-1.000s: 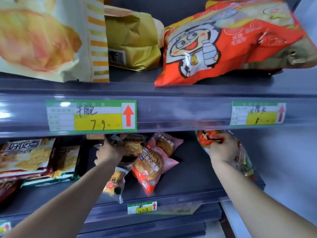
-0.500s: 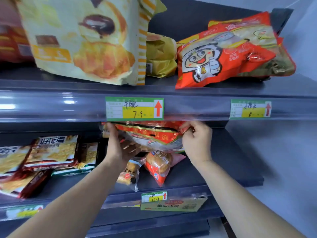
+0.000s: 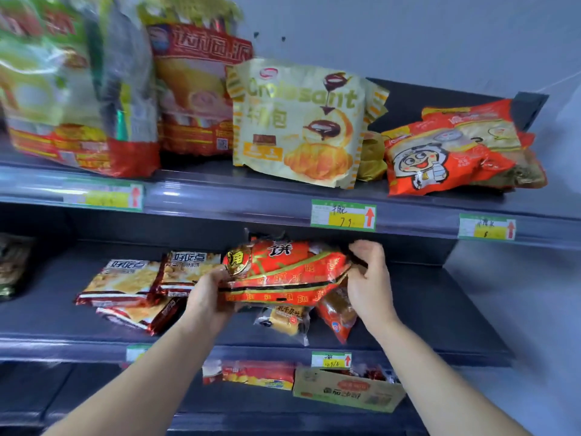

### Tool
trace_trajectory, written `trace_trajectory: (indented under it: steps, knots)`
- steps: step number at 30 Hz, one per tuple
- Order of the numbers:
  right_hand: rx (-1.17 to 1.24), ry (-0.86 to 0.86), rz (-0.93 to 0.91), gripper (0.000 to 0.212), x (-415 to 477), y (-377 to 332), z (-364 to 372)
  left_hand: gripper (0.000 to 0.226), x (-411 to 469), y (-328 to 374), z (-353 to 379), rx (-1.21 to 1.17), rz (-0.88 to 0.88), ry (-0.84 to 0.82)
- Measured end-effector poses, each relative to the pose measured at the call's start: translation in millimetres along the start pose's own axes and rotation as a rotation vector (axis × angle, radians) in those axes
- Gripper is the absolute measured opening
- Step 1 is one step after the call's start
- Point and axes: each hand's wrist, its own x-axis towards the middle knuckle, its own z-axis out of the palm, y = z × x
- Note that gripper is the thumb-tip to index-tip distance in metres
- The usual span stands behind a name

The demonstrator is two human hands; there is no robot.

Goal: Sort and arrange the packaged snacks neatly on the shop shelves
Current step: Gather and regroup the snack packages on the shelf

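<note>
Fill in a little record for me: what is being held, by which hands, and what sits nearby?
held item: red snack packet, at the middle shelf
left hand: holds its left end
right hand: pinches its right end
beneath it: small wrapped pastries
upper shelf: croissant bag, red cartoon bag

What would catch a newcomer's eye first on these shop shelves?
At the middle shelf, the left hand and right hand hold a red and gold snack packet by its ends, above smaller packets. On the top shelf, a pale yellow croissant bag stands upright in the centre, with a red cartoon-face bag lying to its right.
</note>
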Motion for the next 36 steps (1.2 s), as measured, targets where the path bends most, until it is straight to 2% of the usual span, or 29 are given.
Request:
trace_trajectory:
  steps: [2,3,5,6,7,9,12,13,14,17,19,24,25,28,30,34,36]
  knots:
    - [0.06,-0.047,0.273,0.03,-3.5,0.6,8.2,0.023,-12.8,6.8,-20.9,-0.083,0.007,0.09]
    - [0.061,-0.096,0.438,0.035,-6.0,2.2,13.3,0.025,-19.9,10.0,-31.3,-0.101,0.012,0.119]
    - [0.182,-0.257,0.734,0.07,-13.8,0.1,24.8,0.026,-36.7,16.0,-50.4,-0.114,0.031,0.15]
    - [0.266,-0.366,0.828,0.072,-21.1,-7.0,31.1,0.026,-46.8,19.2,-58.7,-0.112,0.053,0.162]
    - [0.302,-0.478,0.862,0.066,-29.7,-17.8,37.9,0.026,-57.2,22.7,-67.4,-0.12,0.085,0.165]
    - [0.341,-0.604,0.826,0.062,-42.8,-30.5,56.6,0.031,-78.0,32.2,-84.0,-0.154,0.149,0.152]
    - [0.399,-0.59,0.699,0.106,-53.4,-50.4,86.8,0.037,-95.9,48.4,-120.2,-0.162,0.229,0.178]
    - [0.426,-0.588,0.653,0.11,-54.5,-54.7,98.6,0.038,-100.2,53.6,-134.6,-0.136,0.26,0.194]
    - [0.432,-0.613,0.604,0.105,-58.6,-63.2,108.5,0.038,-106.2,59.3,-148.6,-0.101,0.294,0.216]
    - [0.434,-0.688,0.494,0.06,-82.7,-94.8,131.1,0.037,-133.1,73.1,-186.4,-0.039,0.383,0.289]
    - [0.421,-0.712,0.426,0.044,-94.1,-106.6,149.5,0.039,-155.9,80.5,-210.9,0.019,0.383,0.319]
    - [0.425,-0.777,0.237,0.026,-130.2,-146.3,188.5,0.053,-219.1,97.1,-255.8,0.275,0.3,0.289]
    - [0.438,-0.795,0.203,0.026,-138.4,-155.3,196.3,0.057,-230.3,101.4,-262.0,0.31,0.332,0.308]
    - [0.495,-0.852,0.109,0.027,-162.0,-186.4,222.6,0.094,-259.6,116.5,-283.1,0.331,0.473,0.454]
    - [0.564,-0.879,0.07,0.028,-176.7,-211.3,241.1,0.103,-273.9,128.7,-296.8,0.289,0.586,0.562]
    - [0.684,-0.911,0.017,0.03,-201.7,-263.0,281.8,0.063,-290.5,162.3,-323.5,0.198,0.787,0.728]
    - [0.75,-0.917,0.014,0.036,-213.1,-287.9,304.2,0.052,-293.5,184.1,-338.7,0.165,0.858,0.807]
